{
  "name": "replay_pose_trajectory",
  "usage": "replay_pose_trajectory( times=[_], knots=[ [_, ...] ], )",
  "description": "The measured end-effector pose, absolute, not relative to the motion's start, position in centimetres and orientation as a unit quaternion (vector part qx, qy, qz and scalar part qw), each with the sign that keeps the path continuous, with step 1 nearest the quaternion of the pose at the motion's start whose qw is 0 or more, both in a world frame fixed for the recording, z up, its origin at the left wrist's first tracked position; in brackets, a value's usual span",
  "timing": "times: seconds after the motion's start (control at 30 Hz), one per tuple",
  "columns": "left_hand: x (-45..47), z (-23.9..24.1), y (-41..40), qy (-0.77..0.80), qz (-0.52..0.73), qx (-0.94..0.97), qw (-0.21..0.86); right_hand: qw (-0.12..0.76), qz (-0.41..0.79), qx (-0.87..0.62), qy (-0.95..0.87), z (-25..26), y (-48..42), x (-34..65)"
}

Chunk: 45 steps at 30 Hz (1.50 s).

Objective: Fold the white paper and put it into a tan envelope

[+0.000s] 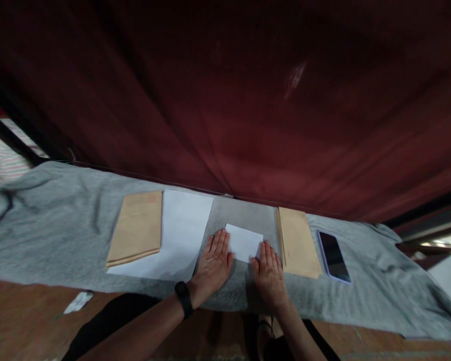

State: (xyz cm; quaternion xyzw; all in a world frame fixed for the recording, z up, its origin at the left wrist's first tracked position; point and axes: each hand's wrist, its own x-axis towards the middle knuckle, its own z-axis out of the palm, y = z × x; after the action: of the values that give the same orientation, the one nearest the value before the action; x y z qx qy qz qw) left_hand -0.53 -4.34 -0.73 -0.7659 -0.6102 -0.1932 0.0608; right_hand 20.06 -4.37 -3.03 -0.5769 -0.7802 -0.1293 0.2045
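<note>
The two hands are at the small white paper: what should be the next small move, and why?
Probably a light smoothing stroke: the right hand could slide across the small white paper while the left hand steadies the other side. Both hands lie palm down at its opposite edges, and its middle is uncovered.

Free grey cloth [67,215] far left, red sheet [229,125] walling off top, left hand [215,259], white paper [244,243], right hand [269,272] blocking lower centre
</note>
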Motion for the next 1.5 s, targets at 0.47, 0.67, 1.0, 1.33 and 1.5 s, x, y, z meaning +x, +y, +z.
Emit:
replay_pose_trajectory(
  times=[0.47,0.67,1.0,1.33,1.5],
  knots=[
    [-0.7,-1.2,-4.2,-0.606,-0.181,-0.770,0.081,0.208,-0.082,-0.485,-0.846,-1.3,-7.0,15.9],
    [-0.9,-1.1,-4.1,-0.603,-0.185,-0.773,0.068,0.199,-0.124,-0.507,-0.829,-1.8,-7.3,16.9],
    [2.1,1.3,-5.8,-0.493,-0.192,-0.848,-0.028,0.168,-0.131,-0.493,-0.843,-1.2,-7.4,16.8],
    [0.8,0.1,-2.4,-0.569,-0.176,-0.803,-0.002,0.200,-0.125,-0.503,-0.832,-2.1,-7.0,17.6],
    [0.3,-0.3,-1.4,-0.608,-0.165,-0.777,0.011,0.219,-0.130,-0.510,-0.821,-2.4,-7.1,18.2]
  ],
)
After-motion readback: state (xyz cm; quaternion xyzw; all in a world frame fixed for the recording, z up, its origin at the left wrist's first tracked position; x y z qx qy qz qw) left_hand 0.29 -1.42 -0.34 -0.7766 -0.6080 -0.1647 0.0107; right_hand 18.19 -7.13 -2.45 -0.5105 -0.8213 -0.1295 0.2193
